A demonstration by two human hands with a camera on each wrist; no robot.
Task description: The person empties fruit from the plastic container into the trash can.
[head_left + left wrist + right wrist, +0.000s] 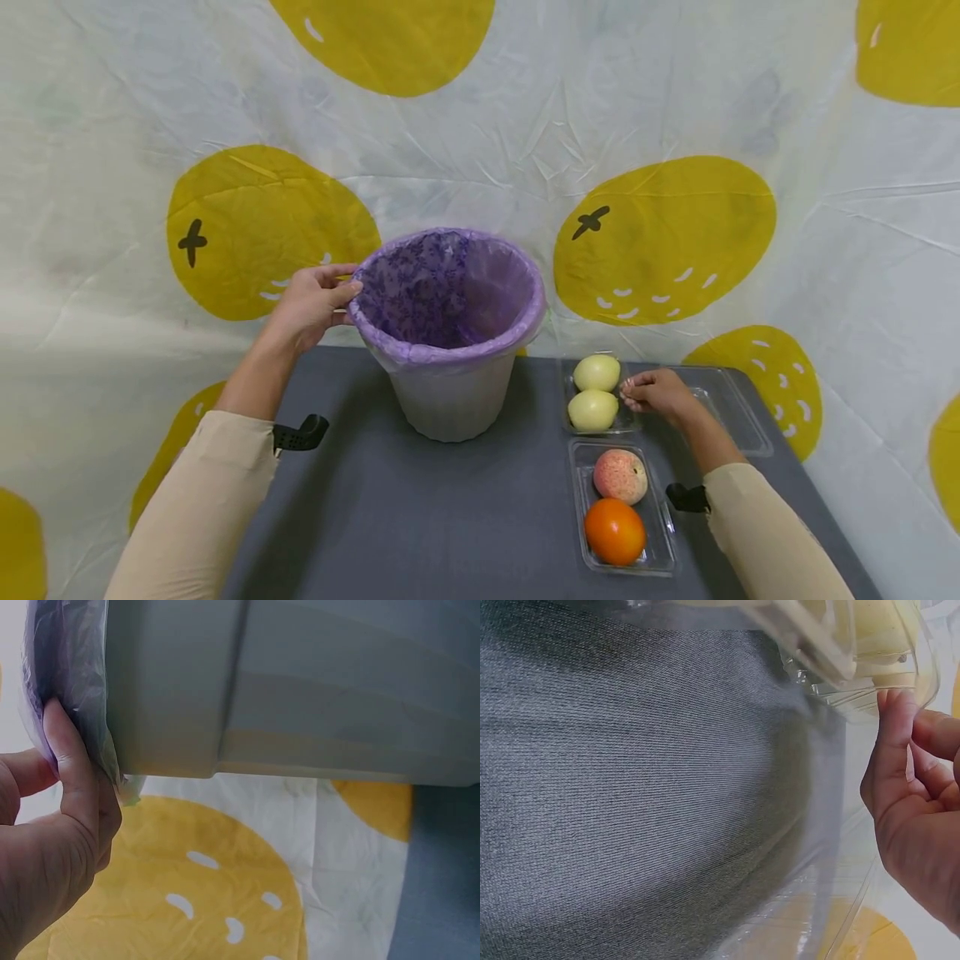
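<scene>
A pale bin (453, 404) stands on the dark table, lined with a purple plastic bag (517, 321) folded over its rim. My left hand (318, 300) grips the rim through the bag at the left, thumb on top and fingers against the outside, as the left wrist view (64, 810) shows. At the right, my right hand (660, 393) pinches the edge of a clear plastic container (600, 431) holding two pale yellow fruits (593, 411). In the right wrist view, thumb and fingertips meet at the clear plastic edge (896, 688).
Nearer me lies another clear plastic container (581, 533) with a pink-red peach (620, 477) and an orange (615, 532). A flat clear plastic piece (738, 408) lies beyond my right hand, near the table's right edge. A fruit-print cloth (465, 142) hangs behind the table.
</scene>
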